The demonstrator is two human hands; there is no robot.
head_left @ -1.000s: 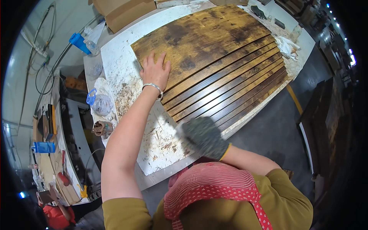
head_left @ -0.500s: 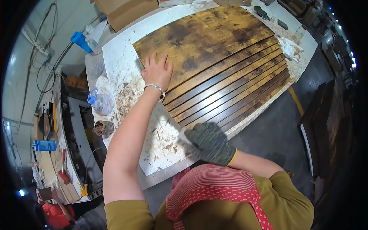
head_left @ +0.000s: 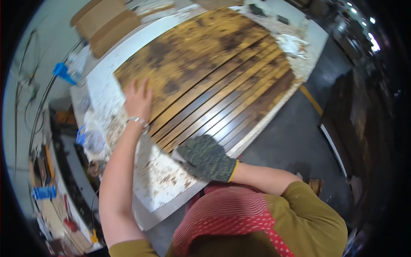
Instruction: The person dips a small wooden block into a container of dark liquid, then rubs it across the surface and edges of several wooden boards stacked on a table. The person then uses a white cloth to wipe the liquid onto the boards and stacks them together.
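Brown mottled wood sits mid-view: a wide board (head_left: 184, 47) on the far side, narrow slats (head_left: 239, 81) lined up along its near edge, all lying on a white tabletop (head_left: 158, 180) littered with brown debris. Left hand (head_left: 138, 103) is bare, fingers spread wide, resting on the board's left end; silvery bracelet (head_left: 137, 121) on that wrist. Right hand (head_left: 206, 158) wears a dark grey-green glove with a yellow cuff edge, curled around a pale piece (head_left: 176, 154) (blurred, can't tell what kind) at the near left ends of the slats. Crumpled white material (head_left: 293, 45) lies just off the far right ends of the wood. Open cardboard box (head_left: 107, 28) at the far left; a clear container (head_left: 94, 140) with a blue part stands near the tabletop's left side. Red-and-white apron (head_left: 227, 214) on the person, close to the tabletop's near edge.
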